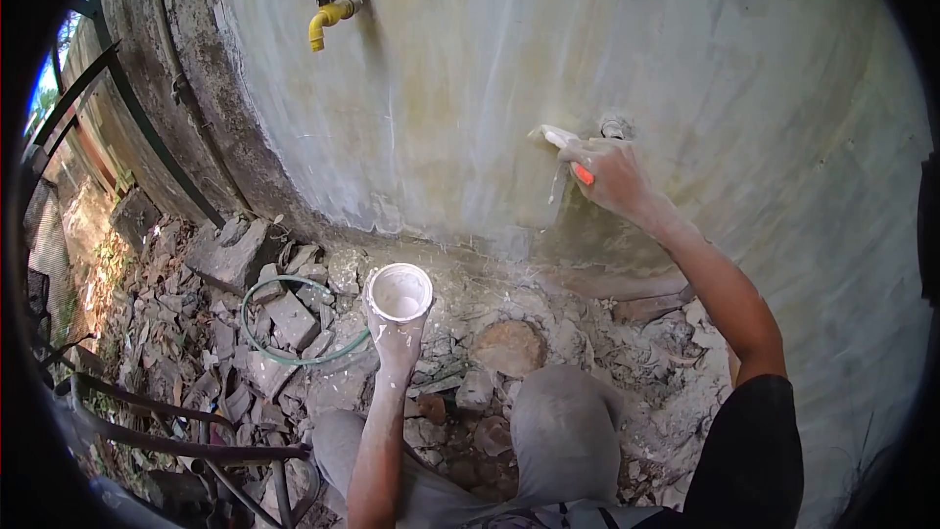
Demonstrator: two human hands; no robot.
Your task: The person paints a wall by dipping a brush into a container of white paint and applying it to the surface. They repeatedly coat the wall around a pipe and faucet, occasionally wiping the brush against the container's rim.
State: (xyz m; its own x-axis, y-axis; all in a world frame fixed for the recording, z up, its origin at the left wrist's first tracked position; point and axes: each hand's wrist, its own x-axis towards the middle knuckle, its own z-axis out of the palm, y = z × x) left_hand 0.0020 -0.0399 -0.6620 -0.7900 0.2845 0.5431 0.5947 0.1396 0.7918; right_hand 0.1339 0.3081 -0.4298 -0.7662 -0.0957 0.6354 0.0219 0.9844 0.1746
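Note:
My left hand (pixel 396 335) is wrapped around a white plastic tub (pixel 427 296) from below and holds it upright above the rubble. Some white paint (pixel 399 296) shows inside the tub, and white smears cover the fingers. Up at the wall (pixel 470 69), my right hand (pixel 612 174) is closed around a paintbrush (pixel 560 136). The brush's white-coated head points left against the wall, and an orange bit of its handle shows between the fingers. Just above this hand, a short pipe stub (pixel 615 127) sticks out of the wall. White streaks and drips run down the wall.
A yellow tap (pixel 331 22) juts from the wall at upper left. Broken stones and rubble (pixel 235 353) cover the ground, with a green hose (pixel 257 338) looped over them. A rusty metal frame (pixel 196 448) stands at lower left. My knees are close below the tub.

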